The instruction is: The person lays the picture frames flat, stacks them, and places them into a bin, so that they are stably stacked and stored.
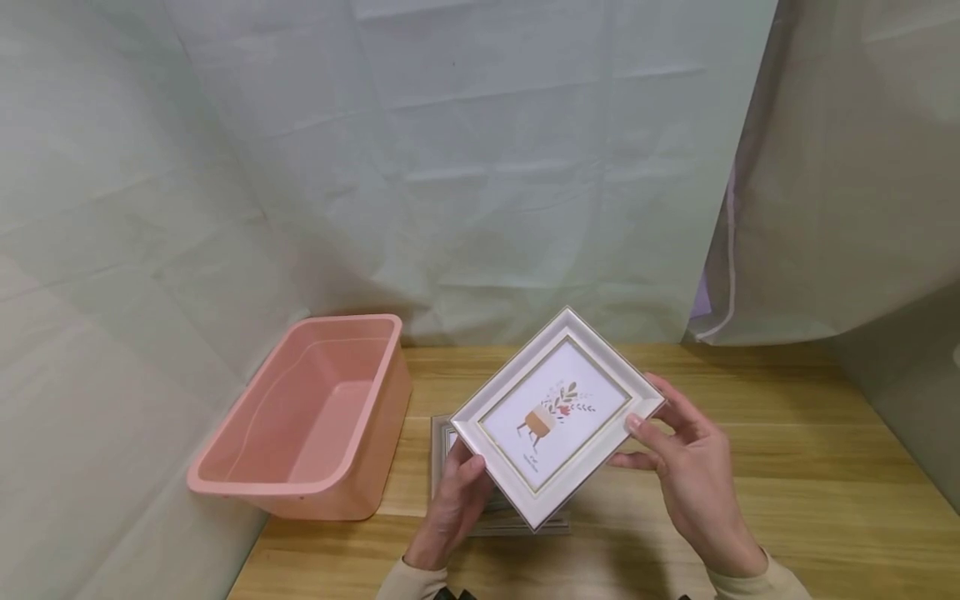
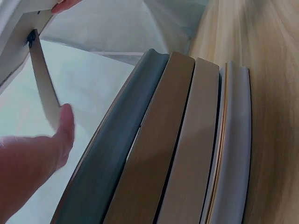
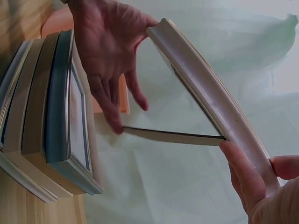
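A white picture frame (image 1: 555, 408) with a gold inner line and a plant print is held tilted in the air. My right hand (image 1: 697, 475) pinches its right corner, thumb on the front. At the left corner rests the thumb of my left hand (image 1: 457, 500). Behind the frame, the stand leg (image 3: 173, 135) is swung out from the back. A finger of my left hand touches the leg's free end, as both wrist views show. Just below lies a stack of several more frames (image 2: 149, 140), blue-grey on top, brown and beige beneath; the held frame partly covers it in the head view.
On the left of the wooden table (image 1: 787, 467) stands a pink plastic basin (image 1: 386, 442). Pale cloth sheets (image 1: 487, 167) hang behind the table and along its sides. A purple patch (image 1: 702, 298) shows through a gap at the back right.
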A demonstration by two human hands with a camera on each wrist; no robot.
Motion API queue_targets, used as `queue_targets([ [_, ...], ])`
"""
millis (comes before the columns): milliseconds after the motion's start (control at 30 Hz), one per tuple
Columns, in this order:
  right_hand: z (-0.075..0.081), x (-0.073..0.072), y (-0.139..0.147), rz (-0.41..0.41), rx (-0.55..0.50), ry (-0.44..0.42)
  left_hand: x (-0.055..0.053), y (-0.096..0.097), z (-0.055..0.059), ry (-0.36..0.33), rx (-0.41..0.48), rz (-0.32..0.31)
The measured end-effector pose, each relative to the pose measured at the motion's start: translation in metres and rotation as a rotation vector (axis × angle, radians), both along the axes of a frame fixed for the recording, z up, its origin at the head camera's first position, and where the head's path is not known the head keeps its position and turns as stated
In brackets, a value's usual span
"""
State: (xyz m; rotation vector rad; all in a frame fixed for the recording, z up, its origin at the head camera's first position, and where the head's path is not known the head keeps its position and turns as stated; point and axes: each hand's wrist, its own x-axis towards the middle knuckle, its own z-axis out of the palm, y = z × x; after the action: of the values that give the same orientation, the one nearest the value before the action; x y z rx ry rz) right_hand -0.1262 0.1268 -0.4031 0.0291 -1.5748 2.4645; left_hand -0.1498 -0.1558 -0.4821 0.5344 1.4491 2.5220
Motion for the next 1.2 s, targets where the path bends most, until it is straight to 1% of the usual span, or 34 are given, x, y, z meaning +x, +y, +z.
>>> queue_targets([
  [133, -0.001, 0.0, -0.001, -0.006, 0.007, -0.001, 0.001, 0.001, 0.001, -0.001, 0.018, 0.079],
  [233, -0.002, 0.0, -0.001, -0.01, 0.016, 0.005, 0.002, 0.001, 0.001, -0.008, 0.023, 0.118],
  [400, -0.003, 0.0, -0.001, -0.018, 0.022, 0.017, 0.001, 0.0, -0.002, -0.017, 0.021, 0.155],
  [567, -0.005, -0.001, -0.001, -0.029, 0.023, 0.019, 0.0, 0.0, -0.002, -0.025, 0.025, 0.167],
  [667, -0.007, -0.002, -0.002, -0.038, 0.019, 0.018, 0.0, 0.0, -0.001, -0.018, 0.028, 0.174],
  [800, -0.009, -0.002, -0.002, -0.048, 0.013, 0.0, 0.0, 0.001, -0.001, -0.008, 0.027, 0.208],
  [933, -0.012, -0.003, -0.002, -0.054, 0.015, -0.018, 0.002, 0.001, 0.0, 0.008, 0.022, 0.264],
  [1200, -0.014, -0.005, -0.003, -0.068, 0.012, -0.034, 0.005, 0.005, 0.002, 0.044, -0.026, 0.431],
])
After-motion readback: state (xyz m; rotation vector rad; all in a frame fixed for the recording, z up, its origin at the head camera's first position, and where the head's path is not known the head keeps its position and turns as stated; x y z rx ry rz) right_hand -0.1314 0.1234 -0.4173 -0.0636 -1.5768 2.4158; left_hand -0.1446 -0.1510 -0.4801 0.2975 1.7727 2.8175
